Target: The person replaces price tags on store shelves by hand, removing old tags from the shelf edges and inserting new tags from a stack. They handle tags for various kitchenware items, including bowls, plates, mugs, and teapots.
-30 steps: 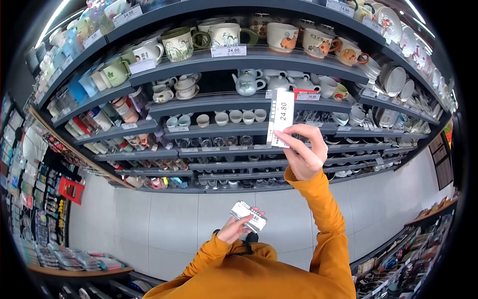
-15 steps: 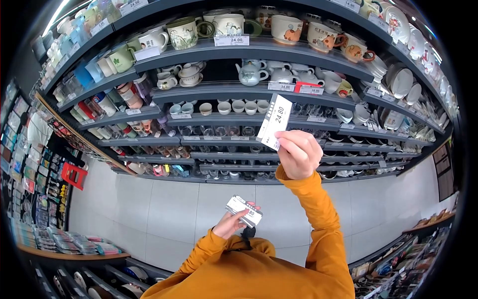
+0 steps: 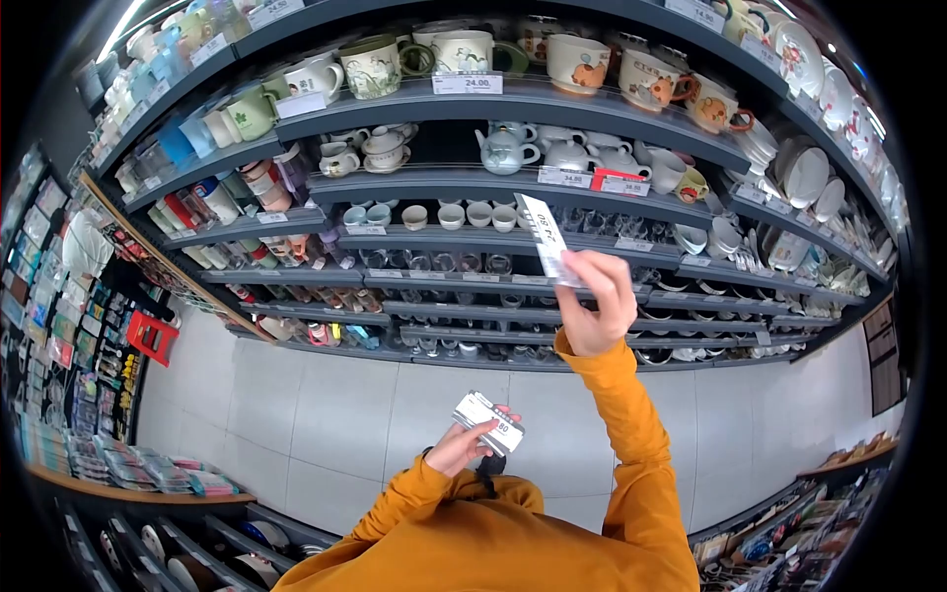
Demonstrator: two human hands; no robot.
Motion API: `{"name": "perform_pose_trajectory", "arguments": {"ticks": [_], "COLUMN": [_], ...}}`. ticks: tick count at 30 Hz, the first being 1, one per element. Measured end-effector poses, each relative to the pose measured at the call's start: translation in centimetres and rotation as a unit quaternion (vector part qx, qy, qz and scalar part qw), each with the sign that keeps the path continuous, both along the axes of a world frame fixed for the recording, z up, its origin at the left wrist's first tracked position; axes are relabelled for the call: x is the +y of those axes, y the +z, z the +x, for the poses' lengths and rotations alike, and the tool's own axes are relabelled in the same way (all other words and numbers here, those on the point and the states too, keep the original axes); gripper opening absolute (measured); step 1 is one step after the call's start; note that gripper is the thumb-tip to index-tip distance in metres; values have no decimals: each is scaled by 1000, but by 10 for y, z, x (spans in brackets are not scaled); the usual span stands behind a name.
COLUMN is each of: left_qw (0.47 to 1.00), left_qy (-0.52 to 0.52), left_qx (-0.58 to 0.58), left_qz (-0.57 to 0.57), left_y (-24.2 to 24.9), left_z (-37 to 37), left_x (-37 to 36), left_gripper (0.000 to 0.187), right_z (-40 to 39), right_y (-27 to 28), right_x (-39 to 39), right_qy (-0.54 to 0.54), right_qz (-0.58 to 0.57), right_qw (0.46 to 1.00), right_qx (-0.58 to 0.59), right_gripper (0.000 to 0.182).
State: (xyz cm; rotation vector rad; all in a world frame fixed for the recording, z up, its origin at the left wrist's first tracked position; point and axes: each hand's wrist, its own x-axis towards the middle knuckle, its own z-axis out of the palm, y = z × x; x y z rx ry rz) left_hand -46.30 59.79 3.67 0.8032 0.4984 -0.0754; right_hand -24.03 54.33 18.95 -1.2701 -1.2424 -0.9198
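Observation:
My right hand (image 3: 600, 304) is raised in front of the shelves, its thumb and fingers closed on the lower end of a white price tag (image 3: 542, 237) printed 24.80. The tag is tilted, its face turned partly aside. Lower down, near my body, my left hand (image 3: 462, 446) grips a small stack of price tags (image 3: 488, 422), with the thumb lying over the top one. Behind the raised tag are the shelf rows with small bowls (image 3: 478, 214) and drinking glasses (image 3: 472, 262). A pale blue teapot (image 3: 508, 148) stands on the shelf above them.
Mugs (image 3: 464, 51) with printed pictures line an upper shelf, above shelf tags. Plates (image 3: 801, 168) stand at the right, tumblers (image 3: 215, 200) at the left. A red stool (image 3: 153, 337) is on the tiled floor (image 3: 340, 414). Packaged goods (image 3: 148, 466) lie on a low unit at lower left.
The tag in my right hand has turned to a steeper, narrower angle and shifted slightly. My left hand keeps its stack near my body. The view has shifted a little.

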Motion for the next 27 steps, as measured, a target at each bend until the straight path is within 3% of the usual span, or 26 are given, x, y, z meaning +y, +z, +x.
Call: {"name": "perform_pose_trajectory", "arguments": {"ticks": [7, 13, 16, 19, 27], "left_qw": [1000, 998, 996, 992, 986], "left_qy": [20, 68, 90, 126, 162], "left_qx": [-12, -14, -17, -26, -38], "left_qz": [-3, -8, -9, -9, -5], "left_y": [4, 5, 10, 12, 0], "left_z": [-7, -15, -20, -26, -41], "left_x": [6, 17, 25, 31, 44], "left_gripper": [35, 34, 33, 33, 37], "right_z": [25, 83, 96, 100, 117], "right_y": [31, 92, 115, 125, 122], "right_x": [51, 176, 226, 255, 298], "right_qy": [83, 78, 39, 4, 65], "right_qz": [-82, -83, -150, -267, -306], "right_qw": [983, 993, 988, 963, 950], "right_qx": [140, 32, -12, 36, 8], "right_gripper": [22, 14, 14, 16, 17]}}
